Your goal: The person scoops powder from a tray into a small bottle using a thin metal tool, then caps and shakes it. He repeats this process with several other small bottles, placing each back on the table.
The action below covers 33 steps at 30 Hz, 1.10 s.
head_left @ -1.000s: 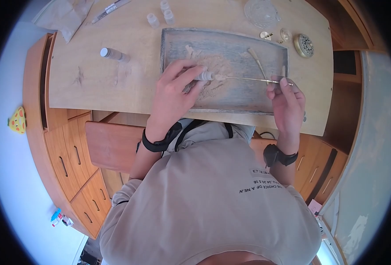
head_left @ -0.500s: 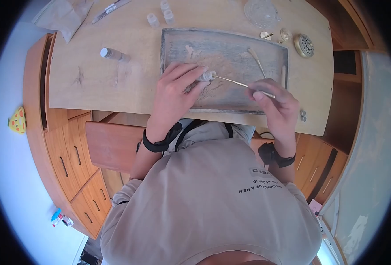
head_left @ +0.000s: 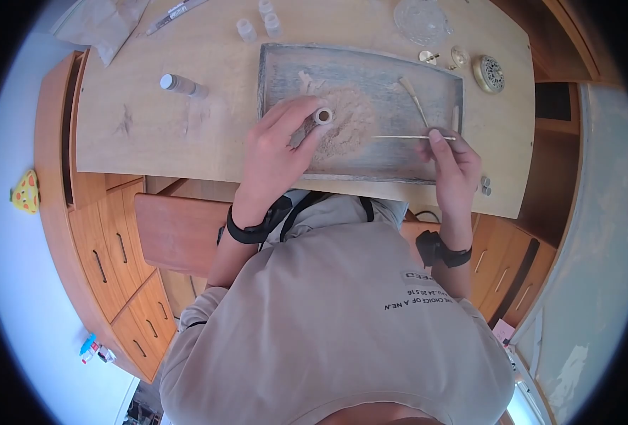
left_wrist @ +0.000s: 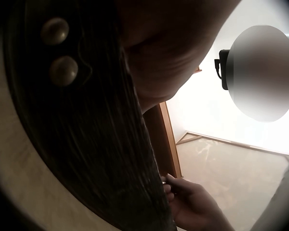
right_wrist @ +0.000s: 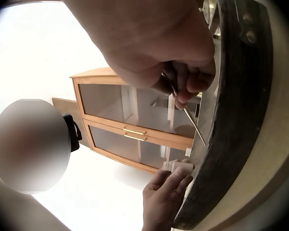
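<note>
My left hand (head_left: 277, 145) grips a small open vial (head_left: 323, 116) over the tray's left part. Its round mouth faces up toward the head camera. A thin brass-coloured metal rod tool (head_left: 402, 137) is pinched in my right hand (head_left: 454, 166), pointing left, its tip apart from the vial. Beneath the vial, a heap of light brown powder (head_left: 349, 138) is spread in a grey wooden tray (head_left: 363, 53). In the right wrist view, the pale translucent vial (right_wrist: 179, 167) shows in the fingers of the left hand, below the tool (right_wrist: 195, 127).
A small brush (head_left: 415, 99) lies in the tray. Left of it stands a capped vial (head_left: 179, 84); several small bottles (head_left: 247, 30) stand behind. A glass dish (head_left: 420, 21) and a round pierced brass lid (head_left: 489, 74) sit at the back right. Small caps (head_left: 485, 185) lie near the front edge.
Earlier the vial was tilted to the right with the tool's powder-bearing tip near its mouth, then the tip at the mouth. Now the vial is upright and the tool has drawn back right.
</note>
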Motion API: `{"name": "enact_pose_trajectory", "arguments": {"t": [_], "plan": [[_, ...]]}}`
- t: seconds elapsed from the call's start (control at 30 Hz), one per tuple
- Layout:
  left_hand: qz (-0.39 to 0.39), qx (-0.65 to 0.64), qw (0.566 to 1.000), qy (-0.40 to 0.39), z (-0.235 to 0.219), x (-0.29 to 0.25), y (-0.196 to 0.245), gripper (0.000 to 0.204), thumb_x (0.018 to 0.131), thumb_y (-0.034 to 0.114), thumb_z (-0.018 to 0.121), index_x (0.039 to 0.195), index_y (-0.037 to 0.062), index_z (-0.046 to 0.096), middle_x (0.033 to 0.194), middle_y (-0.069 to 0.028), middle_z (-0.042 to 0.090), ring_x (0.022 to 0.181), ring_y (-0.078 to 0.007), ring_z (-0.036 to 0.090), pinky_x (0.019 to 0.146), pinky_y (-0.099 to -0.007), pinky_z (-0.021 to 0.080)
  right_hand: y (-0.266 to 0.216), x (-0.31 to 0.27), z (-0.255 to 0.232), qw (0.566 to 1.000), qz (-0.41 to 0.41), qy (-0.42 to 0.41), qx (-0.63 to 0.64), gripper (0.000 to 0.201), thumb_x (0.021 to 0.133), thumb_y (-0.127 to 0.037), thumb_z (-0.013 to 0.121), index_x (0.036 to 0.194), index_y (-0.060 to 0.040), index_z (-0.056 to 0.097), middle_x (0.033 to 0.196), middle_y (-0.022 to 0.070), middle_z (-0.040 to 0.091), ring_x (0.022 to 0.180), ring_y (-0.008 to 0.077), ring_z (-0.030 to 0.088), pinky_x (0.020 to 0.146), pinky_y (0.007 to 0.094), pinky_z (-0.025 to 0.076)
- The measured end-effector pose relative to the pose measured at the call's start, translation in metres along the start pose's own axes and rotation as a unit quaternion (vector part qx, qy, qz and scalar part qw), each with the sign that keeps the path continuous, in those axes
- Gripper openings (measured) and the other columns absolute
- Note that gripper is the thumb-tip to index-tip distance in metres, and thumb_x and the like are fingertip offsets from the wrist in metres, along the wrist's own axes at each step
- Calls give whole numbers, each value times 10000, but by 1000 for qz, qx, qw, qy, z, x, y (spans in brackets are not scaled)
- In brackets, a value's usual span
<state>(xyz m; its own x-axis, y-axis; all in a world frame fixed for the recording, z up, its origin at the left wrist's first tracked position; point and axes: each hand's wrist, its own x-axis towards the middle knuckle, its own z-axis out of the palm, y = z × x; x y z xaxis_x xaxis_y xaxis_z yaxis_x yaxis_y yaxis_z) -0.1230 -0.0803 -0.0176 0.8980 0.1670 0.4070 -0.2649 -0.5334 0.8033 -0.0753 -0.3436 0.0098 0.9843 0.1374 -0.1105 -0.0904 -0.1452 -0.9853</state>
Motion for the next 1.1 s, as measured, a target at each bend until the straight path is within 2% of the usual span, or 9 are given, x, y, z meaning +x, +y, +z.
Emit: {"name": "enact_pose_trajectory", "arguments": {"t": [0.03,0.13,0.23,0.57,0.73,0.83,1.03,1.1], "plan": [[4,1,1000,-1,0,0,0,312,813,-9,786,1113,16,705,1077,-119,726,955,-219,715,819,-300,568,1,2,5,1000,4,-9,17,233,1008,-174,641,1051,44,712,846,81,718,751,107,626,724,254,498],[-4,-12,1000,2,1,-1,-1,318,798,6,767,1107,42,704,1065,-132,716,921,-309,703,763,-359,577,5,8,10,997,26,-19,67,226,1006,-170,641,1051,41,710,845,87,719,743,118,626,715,261,496],[-47,-30,998,-9,0,-2,3,313,800,28,783,1104,42,711,1065,-124,715,894,-298,704,732,-348,577,9,15,9,991,45,-7,128,222,1006,-163,640,1055,43,705,849,99,718,740,129,623,712,269,494],[5,19,1000,-8,3,1,3,280,794,45,791,1067,53,733,1026,-102,695,864,-287,688,695,-347,563,0,12,-9,969,31,-1,245,223,1012,-127,619,1077,75,687,872,123,703,761,148,613,710,278,479],[10,31,999,-22,2,2,4,291,786,37,789,1071,57,733,1016,-94,681,831,-280,672,686,-351,557,-8,9,-7,970,8,6,241,230,1013,-132,620,1084,76,686,870,120,702,762,147,614,711,280,479],[4,36,999,-30,1,0,4,346,763,1,797,1098,65,741,1046,-82,697,884,-238,680,698,-313,547,-8,10,-5,973,1,1,230,236,1011,-140,625,1087,75,687,875,121,705,765,144,616,713,278,479],[8,37,999,-31,1,1,4,344,765,6,797,1099,65,741,1047,-79,698,887,-241,682,704,-317,549,-16,6,4,988,-23,-8,151,240,1016,-151,626,1103,61,698,913,122,716,778,137,629,723,271,486],[20,38,999,-26,2,1,2,317,775,10,783,1085,57,733,1032,-92,683,858,-271,678,705,-346,556,-23,1,11,994,-42,-14,102,217,1004,-123,633,1093,62,702,930,124,718,788,146,640,726,282,499]]}}
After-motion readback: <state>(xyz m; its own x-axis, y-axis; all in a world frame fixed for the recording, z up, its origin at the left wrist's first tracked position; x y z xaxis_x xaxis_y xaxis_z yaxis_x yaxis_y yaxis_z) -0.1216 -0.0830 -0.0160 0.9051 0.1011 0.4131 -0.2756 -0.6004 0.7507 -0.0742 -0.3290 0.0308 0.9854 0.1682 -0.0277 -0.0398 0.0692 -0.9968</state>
